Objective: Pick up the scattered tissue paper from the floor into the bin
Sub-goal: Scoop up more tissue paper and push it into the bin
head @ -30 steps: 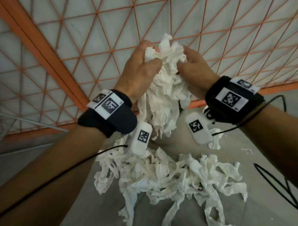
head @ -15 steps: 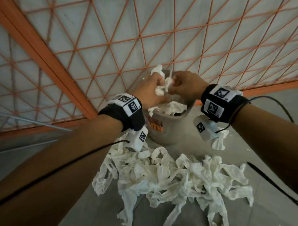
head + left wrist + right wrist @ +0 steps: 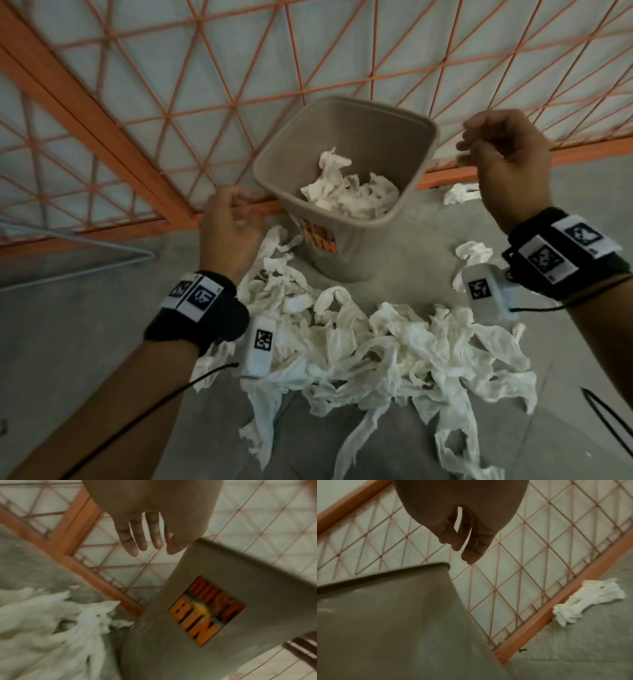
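Note:
A beige bin [image 3: 387, 133] with an orange label [image 3: 205, 611] stands on the floor against the lattice, with crumpled white tissue [image 3: 349, 192] lying inside. A large heap of torn tissue [image 3: 370, 346] spreads on the floor in front of it. My left hand [image 3: 229, 229] hangs just left of the bin, fingers loosely curled and empty; in the left wrist view its fingers [image 3: 144, 538] point down beside the bin's wall. My right hand [image 3: 500, 154] is raised to the right of the bin's rim [image 3: 385, 570], fingers relaxed, holding nothing.
An orange-framed lattice panel [image 3: 171, 113] runs behind the bin. Stray tissue pieces lie by the frame at the right [image 3: 459, 193] [image 3: 583, 599] and near my right wrist [image 3: 474, 251]. A grey metal rod [image 3: 78, 267] lies at the left. Black cables trail from both wrists.
Both hands let go of the tissue bundle, which now lies in the bin. The hands have drawn apart, left one down and left, right one out to the right.

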Demonstrator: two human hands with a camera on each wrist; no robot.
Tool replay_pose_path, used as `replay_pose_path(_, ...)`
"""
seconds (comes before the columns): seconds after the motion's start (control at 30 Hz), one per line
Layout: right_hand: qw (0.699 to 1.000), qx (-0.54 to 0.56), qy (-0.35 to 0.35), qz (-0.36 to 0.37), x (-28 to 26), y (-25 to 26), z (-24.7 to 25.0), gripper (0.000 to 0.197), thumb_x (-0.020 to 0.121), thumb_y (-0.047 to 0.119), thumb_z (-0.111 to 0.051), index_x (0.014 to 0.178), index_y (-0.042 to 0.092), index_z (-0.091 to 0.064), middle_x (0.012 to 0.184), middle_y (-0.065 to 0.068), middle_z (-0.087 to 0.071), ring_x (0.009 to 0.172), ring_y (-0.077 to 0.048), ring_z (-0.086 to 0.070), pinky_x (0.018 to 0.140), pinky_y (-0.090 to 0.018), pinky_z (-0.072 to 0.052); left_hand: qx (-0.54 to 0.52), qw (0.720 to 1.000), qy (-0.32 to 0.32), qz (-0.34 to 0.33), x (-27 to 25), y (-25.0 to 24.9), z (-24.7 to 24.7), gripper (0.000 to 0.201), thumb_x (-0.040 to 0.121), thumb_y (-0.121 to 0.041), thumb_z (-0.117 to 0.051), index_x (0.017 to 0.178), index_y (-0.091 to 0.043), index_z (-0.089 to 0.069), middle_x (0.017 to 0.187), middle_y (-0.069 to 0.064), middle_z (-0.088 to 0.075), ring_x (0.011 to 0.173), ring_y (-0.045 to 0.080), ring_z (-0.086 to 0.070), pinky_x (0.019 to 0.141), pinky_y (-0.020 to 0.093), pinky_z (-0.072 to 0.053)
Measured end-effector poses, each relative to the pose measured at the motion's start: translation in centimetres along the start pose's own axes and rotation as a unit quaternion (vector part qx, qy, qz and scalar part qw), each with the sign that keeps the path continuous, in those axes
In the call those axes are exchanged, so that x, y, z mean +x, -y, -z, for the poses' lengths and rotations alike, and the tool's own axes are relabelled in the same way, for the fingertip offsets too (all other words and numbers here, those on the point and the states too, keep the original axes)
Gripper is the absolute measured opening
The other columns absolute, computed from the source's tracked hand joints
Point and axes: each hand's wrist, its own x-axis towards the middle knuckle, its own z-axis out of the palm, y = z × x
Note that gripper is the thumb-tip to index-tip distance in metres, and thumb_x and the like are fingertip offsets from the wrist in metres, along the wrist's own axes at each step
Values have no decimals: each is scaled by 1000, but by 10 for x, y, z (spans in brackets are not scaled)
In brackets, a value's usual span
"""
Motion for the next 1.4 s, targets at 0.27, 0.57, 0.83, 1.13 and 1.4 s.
replay_pose_path(0.27,983,-140,37,-110,7,-93,17,27,79,12,-51,96,24,-67,106,-6,-68,99,-24,-64,92,-40,-52,265,921,280,57,13,48,-72,37,87,-20,-58,124,-14,-57,137,12,-54,114,35,-57,95,41,-48)
replay_pose_path(0.57,828,-431,291,-208,28,-189,27,73,87,18,-62,150,22,-25,160,-15,-14,145,-40,-17,117,-52,-21,383,865,322,26,8,47,-111,16,95,-9,-48,96,2,-61,113,24,-62,100,38,-59,88,44,-48)
replay_pose_path(0.83,796,-518,274,-156,19,-187,19,43,86,41,-56,123,19,-60,135,-20,-49,121,-44,-45,100,-53,-41,186,949,234,104,3,43,-90,18,91,-6,-53,73,-10,-54,83,16,-64,76,31,-57,62,33,-45)
replay_pose_path(1.13,878,-368,182,-248,-30,-165,17,24,84,18,-55,107,11,-61,103,-22,-63,95,-37,-60,79,-32,-40,80,973,188,107,-16,52,-47,34,90,-8,-43,115,-9,-66,122,13,-66,112,30,-60,98,27,-42)
replay_pose_path(1.4,835,-373,270,-300,-71,-132,20,44,82,34,-56,123,18,-55,118,-17,-61,101,-34,-59,90,-38,-46,319,866,386,9,-58,75,-78,59,89,-43,-58,141,-20,-43,144,11,-43,127,36,-41,106,45,-39)
